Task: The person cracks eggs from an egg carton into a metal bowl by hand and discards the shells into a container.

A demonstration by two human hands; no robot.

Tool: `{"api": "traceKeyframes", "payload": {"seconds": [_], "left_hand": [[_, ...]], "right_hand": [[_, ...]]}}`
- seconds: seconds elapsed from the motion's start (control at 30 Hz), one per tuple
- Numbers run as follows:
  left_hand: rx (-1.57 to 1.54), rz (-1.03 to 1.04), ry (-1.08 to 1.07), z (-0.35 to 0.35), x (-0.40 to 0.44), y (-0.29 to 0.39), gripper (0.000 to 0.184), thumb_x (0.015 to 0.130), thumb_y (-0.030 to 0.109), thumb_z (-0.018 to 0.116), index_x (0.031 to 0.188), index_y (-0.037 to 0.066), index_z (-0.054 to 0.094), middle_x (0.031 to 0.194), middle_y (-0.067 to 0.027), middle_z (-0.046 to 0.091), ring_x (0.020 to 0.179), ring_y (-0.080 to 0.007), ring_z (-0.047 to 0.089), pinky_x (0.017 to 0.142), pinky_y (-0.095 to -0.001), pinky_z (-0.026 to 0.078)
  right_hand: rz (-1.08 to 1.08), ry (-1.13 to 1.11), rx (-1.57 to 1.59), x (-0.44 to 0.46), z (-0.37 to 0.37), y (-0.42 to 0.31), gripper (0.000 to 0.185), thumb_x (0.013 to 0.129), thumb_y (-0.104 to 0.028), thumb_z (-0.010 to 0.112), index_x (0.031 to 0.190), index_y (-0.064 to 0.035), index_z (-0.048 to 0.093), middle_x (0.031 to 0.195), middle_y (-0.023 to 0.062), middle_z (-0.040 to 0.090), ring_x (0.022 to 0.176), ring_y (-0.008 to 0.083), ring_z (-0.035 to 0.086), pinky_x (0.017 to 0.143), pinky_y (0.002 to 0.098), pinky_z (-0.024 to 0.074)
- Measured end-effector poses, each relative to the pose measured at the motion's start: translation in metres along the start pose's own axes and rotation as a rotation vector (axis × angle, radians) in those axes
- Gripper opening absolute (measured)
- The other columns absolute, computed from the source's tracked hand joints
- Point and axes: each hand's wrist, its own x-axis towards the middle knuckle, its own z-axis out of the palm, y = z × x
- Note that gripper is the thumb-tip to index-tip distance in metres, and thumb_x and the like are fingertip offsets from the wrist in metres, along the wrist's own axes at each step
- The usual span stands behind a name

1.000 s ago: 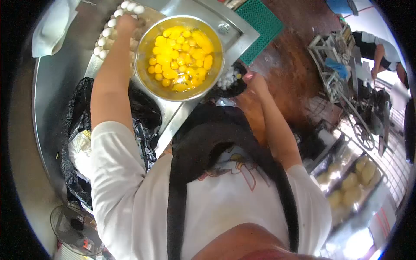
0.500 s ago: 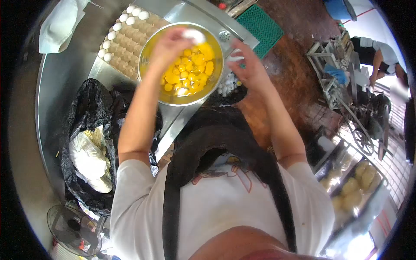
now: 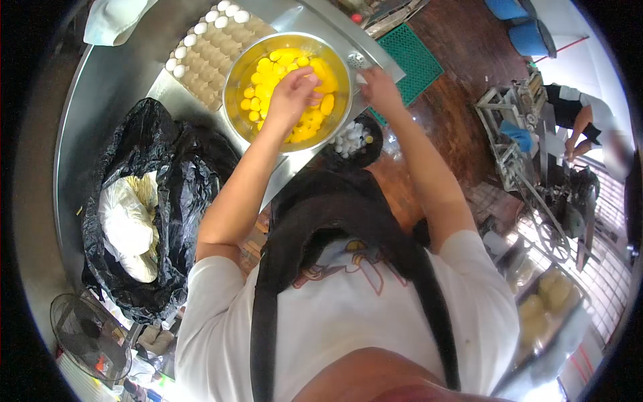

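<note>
My left hand [image 3: 293, 99] is over the steel bowl [image 3: 231, 130], its fingers loosely bent and partly apart with nothing visible in them. Many raw egg yolks [image 3: 268, 74] lie in the bowl. At the bowl's right side, my right hand [image 3: 382, 92] has its fingers closed around a small white piece that looks like eggshell [image 3: 362, 79]. The cardboard egg tray [image 3: 214, 63] stands left of the bowl, with white eggs [image 3: 200, 28] along its far and left edges. Below my right hand, a black container holds white eggshells [image 3: 349, 139].
A black plastic bag [image 3: 144, 208] with a white bag inside lies on the metal counter [image 3: 87, 134]. A green mat [image 3: 410, 57] is beyond the counter's corner. Another person [image 3: 589, 120] works at the far right near a metal-framed machine [image 3: 512, 134]. A fan [image 3: 90, 335] stands lower left.
My left hand has moved right and down over the bowl; the white egg or shell seen at it is out of sight. My right hand's fingers have closed in. The view has shifted slightly.
</note>
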Motion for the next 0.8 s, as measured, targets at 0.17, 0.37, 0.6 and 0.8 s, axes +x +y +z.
{"api": "traceKeyframes", "payload": {"seconds": [0.17, 0.37, 0.6, 0.8], "left_hand": [[0.063, 0.002, -0.009, -0.005, -0.009, -0.006, 0.045, 0.097, 0.021, 0.065, 0.137, 0.001, 0.054, 0.111, -0.0096, 0.067, 0.083, -0.0148, 0.066, 0.075, -0.0278, 0.055], [0.193, 0.181, -0.12, -0.004, -0.008, 0.015, 0.05, 0.086, 0.022, 0.077, 0.129, 0.002, 0.061, 0.094, -0.0075, 0.07, 0.078, -0.0128, 0.065, 0.069, -0.0261, 0.052], [0.255, 0.114, -0.133, -0.019, -0.01, 0.025, 0.045, 0.085, 0.017, 0.077, 0.125, 0.003, 0.064, 0.094, -0.0075, 0.072, 0.081, -0.012, 0.066, 0.073, -0.0265, 0.052], [0.444, 0.244, 0.038, -0.016, -0.022, 0.02, 0.039, 0.085, 0.012, 0.073, 0.12, -0.001, 0.066, 0.092, -0.0084, 0.072, 0.077, -0.0144, 0.067, 0.074, -0.0283, 0.054]], "right_hand": [[0.117, 0.104, 0.204, 0.003, -0.003, -0.007, 0.032, 0.095, -0.019, 0.061, 0.124, -0.0071, 0.064, 0.108, 0.0143, 0.064, 0.097, 0.034, 0.065, 0.085, 0.0434, 0.0528], [0.454, -0.265, 1.158, 0.022, -0.082, -0.074, 0.045, 0.101, -0.035, 0.057, 0.138, -0.0082, 0.056, 0.115, 0.0046, 0.066, 0.089, 0.0115, 0.062, 0.076, 0.0261, 0.05], [0.336, -0.348, 1.032, 0.019, -0.1, -0.127, 0.051, 0.099, -0.035, 0.061, 0.141, -0.0091, 0.052, 0.109, 0.0074, 0.067, 0.088, 0.0153, 0.066, 0.077, 0.03, 0.0526], [-0.013, -0.233, 0.621, 0.02, -0.079, -0.135, 0.052, 0.087, -0.021, 0.068, 0.133, -0.0003, 0.057, 0.11, 0.0218, 0.067, 0.096, 0.0324, 0.067, 0.086, 0.0394, 0.0537]]}}
